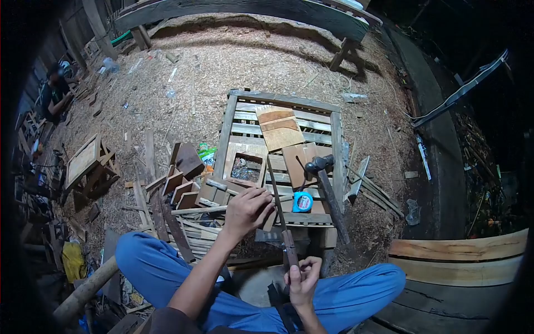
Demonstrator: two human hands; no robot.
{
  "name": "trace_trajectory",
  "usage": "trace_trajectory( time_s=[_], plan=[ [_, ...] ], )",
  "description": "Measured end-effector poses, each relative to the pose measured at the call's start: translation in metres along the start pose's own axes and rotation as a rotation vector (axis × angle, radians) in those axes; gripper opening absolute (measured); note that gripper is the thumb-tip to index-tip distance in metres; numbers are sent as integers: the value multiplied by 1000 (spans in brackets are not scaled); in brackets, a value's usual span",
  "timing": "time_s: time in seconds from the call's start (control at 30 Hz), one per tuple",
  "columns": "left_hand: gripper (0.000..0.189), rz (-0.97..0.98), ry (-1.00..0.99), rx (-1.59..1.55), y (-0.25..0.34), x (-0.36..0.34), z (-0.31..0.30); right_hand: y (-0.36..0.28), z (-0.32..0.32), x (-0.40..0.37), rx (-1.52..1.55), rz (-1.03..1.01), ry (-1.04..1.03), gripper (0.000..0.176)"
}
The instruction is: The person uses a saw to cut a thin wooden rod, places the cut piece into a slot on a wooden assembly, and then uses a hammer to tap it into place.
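Observation:
My right hand [302,281] is closed round the wooden handle [289,247] of a long thin blade [275,195], which points up and away over a low slatted table [336,139]. Beside the blade, on its left, my left hand [248,210] has its fingers curled together; what they hold, if anything, is too small to tell. A blue tape measure [302,202] lies right of the blade, near a hammer [328,195] with a dark head. Thin wooden boards [279,128] rest on the slats, and a wooden frame piece [245,157] lies at the left.
Scrap wood [183,222] is heaped left of the table. A wooden box [83,164] stands farther left. Another person [54,97] sits at the far left. A heavy beam [239,14] crosses the top, and planks [461,256] lie at the right.

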State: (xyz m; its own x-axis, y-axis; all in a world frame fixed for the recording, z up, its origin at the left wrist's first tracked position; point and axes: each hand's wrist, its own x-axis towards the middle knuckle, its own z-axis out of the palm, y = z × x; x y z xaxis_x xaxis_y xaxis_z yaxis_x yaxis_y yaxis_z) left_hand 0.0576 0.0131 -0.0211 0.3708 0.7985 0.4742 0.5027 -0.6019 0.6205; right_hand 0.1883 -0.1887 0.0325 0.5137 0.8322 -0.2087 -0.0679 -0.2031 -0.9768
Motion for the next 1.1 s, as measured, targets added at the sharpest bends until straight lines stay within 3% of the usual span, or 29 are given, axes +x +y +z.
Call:
trace_trajectory(
  time_s=[0.03,0.2,0.3,0.47,0.57,0.6,0.8,0.9,1.03,1.1],
  plan=[
    [17,9,8,-2,1,-1,1,-4,3,-1,21,-31,92,31],
    [18,24,-7,1,2,-1,-1,-13,-9,5,-71,21,-120,46],
    [18,25,-4,1,4,-2,1,-5,16,33,-208,-145,-68,41],
    [18,-7,-7,7,3,-1,-1,-3,-10,-8,-236,-119,-75,40],
    [18,17,6,-21,2,-1,0,-8,8,5,-231,-92,-34,38],
    [19,13,8,-9,3,0,-1,-3,16,22,-318,-206,-42,38],
    [19,-5,9,-14,-4,-4,3,11,-11,-21,-196,-141,-44,37],
    [19,7,10,-27,0,-5,4,-5,13,14,-87,-13,-33,38],
    [19,-13,15,-5,-2,-1,2,10,3,3,-185,-178,-69,39],
    [18,-30,20,-13,-1,-5,5,9,-11,-19,-144,-131,-76,39]
  ],
)
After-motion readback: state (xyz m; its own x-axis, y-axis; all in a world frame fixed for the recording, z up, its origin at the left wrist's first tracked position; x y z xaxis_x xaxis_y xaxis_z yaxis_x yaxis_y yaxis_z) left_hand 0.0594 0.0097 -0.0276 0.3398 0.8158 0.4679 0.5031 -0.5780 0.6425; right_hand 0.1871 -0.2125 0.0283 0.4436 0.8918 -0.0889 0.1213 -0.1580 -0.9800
